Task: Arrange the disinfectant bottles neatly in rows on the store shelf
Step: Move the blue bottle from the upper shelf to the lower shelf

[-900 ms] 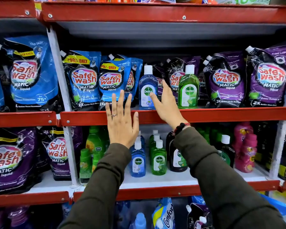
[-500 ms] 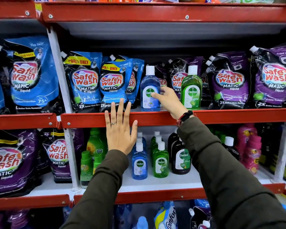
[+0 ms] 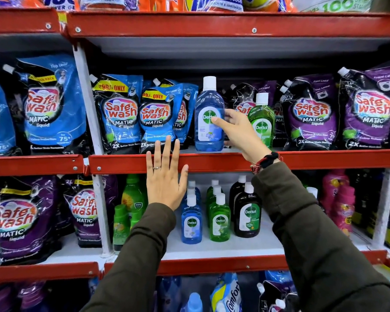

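A blue Dettol disinfectant bottle (image 3: 206,131) with a white cap stands at the front edge of the middle shelf (image 3: 324,159). My right hand (image 3: 236,134) grips it from the right, thumb on the label and fingers behind. Just right of that hand stands a green Dettol bottle (image 3: 262,126). My left hand (image 3: 166,179) lies flat and spread against the red shelf rail, holding nothing. On the lower shelf (image 3: 212,264), short rows of blue bottles (image 3: 191,224), green bottles (image 3: 220,221) and dark brown bottles (image 3: 248,212) run front to back.
Blue Safewash pouches (image 3: 122,115) crowd the left of the blue bottle, and purple Safewash pouches (image 3: 309,113) stand behind and to the right. Green spray bottles (image 3: 122,224) and pink bottles (image 3: 342,203) flank the lower rows. White uprights (image 3: 88,104) divide the shelf bays.
My right hand has gone from touching the blue bottle to closing around it, and the bottle has come forward to the shelf edge. My left hand slid slightly down onto the rail.
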`<state>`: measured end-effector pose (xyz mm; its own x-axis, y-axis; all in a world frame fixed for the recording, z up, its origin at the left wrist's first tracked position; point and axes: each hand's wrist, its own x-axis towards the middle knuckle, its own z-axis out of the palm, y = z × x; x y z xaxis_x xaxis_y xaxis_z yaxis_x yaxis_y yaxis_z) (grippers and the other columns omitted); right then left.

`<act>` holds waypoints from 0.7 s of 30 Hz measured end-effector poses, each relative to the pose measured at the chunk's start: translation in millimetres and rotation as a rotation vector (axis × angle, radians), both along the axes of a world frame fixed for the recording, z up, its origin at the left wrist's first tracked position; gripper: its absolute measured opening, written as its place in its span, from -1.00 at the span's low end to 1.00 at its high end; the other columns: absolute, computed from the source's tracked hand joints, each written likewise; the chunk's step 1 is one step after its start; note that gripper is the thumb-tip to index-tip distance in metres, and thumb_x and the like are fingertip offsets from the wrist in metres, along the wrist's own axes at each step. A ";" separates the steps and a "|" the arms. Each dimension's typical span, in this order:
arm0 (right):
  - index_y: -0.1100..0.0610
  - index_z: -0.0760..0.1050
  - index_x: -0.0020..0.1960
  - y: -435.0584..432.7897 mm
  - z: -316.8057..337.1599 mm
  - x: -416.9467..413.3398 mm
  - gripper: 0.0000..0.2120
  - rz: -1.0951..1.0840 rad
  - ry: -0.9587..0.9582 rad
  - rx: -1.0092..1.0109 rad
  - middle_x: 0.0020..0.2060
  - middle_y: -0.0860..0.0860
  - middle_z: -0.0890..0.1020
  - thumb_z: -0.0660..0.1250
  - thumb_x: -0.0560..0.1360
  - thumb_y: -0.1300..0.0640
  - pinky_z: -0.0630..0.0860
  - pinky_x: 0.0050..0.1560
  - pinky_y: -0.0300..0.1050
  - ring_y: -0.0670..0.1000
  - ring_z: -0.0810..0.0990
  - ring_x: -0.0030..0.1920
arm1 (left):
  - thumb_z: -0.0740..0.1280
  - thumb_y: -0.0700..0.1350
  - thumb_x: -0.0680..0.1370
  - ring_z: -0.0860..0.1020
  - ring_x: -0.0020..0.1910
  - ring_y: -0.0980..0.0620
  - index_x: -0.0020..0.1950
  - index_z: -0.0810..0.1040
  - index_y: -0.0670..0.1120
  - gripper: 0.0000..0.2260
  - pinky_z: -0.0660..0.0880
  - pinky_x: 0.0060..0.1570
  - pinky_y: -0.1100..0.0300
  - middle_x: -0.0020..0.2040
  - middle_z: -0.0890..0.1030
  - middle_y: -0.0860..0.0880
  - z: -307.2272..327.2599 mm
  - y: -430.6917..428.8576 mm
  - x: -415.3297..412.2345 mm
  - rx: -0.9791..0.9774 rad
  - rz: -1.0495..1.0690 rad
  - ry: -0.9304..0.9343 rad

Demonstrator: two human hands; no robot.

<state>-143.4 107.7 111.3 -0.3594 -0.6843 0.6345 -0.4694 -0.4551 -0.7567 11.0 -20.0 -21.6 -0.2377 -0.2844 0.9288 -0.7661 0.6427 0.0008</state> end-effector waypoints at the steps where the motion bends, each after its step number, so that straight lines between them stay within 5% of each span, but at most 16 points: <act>1: 0.15 0.52 0.34 4.5 -2.3 1.1 -0.72 0.015 -0.013 0.001 0.06 -0.05 0.69 0.31 0.65 0.15 0.61 -0.29 -0.35 -0.12 0.70 -0.01 | 0.06 0.10 0.69 0.00 0.68 -0.16 0.68 0.00 -0.05 -0.40 -0.04 0.63 -0.20 0.70 0.03 -0.11 -0.2 1.5 1.5 0.011 -0.007 -0.003; 7: 0.14 0.45 0.40 23.6 -30.8 9.0 -0.64 0.060 -0.050 0.022 0.24 0.11 0.67 0.34 0.63 0.12 0.64 -0.25 -0.27 -0.01 0.70 0.13 | 0.05 0.07 0.68 -0.13 0.68 -0.13 0.68 -0.02 -0.01 -0.42 -0.18 0.64 -0.12 0.70 -0.02 -0.13 -22.1 18.7 8.8 0.044 -0.054 0.062; 11: 0.10 0.43 0.41 28.9 -66.4 13.1 -0.63 0.067 -0.057 0.059 0.28 0.12 0.65 0.36 0.62 0.13 0.69 0.11 0.06 0.09 0.64 0.30 | 0.08 0.05 0.68 -0.13 0.68 -0.12 0.69 -0.04 -0.03 -0.40 -0.20 0.64 -0.10 0.71 -0.02 -0.12 -47.9 30.8 12.5 0.056 -0.079 0.071; 15: 0.07 0.41 0.40 29.5 -108.3 15.8 -0.63 0.087 -0.095 0.090 0.30 0.12 0.63 0.37 0.61 0.12 0.64 -0.09 -0.16 0.14 0.63 0.32 | 0.08 0.05 0.67 -0.12 0.68 -0.09 0.68 0.01 -0.06 -0.41 -0.23 0.64 -0.04 0.70 0.01 -0.11 -79.7 39.6 19.4 0.137 -0.103 0.089; 19: 0.01 0.41 0.37 24.1 -157.3 14.0 -0.63 0.079 -0.094 0.157 0.33 0.05 0.62 0.39 0.60 0.09 0.56 0.34 0.17 0.10 0.59 0.36 | 0.04 0.06 0.68 -0.10 0.69 -0.08 0.68 0.04 -0.05 -0.43 -0.19 0.64 -0.06 0.70 0.01 -0.08 -118.3 43.5 28.0 0.228 -0.123 0.047; 21: 0.01 0.41 0.36 20.1 -181.7 15.1 -0.64 0.068 -0.086 0.186 0.32 0.04 0.61 0.39 0.60 0.09 0.55 0.34 0.17 0.09 0.58 0.36 | 0.03 0.06 0.68 -0.09 0.69 -0.08 0.67 0.06 -0.06 -0.44 -0.15 0.65 -0.08 0.70 0.02 -0.07 -137.1 43.7 30.4 0.291 -0.126 0.021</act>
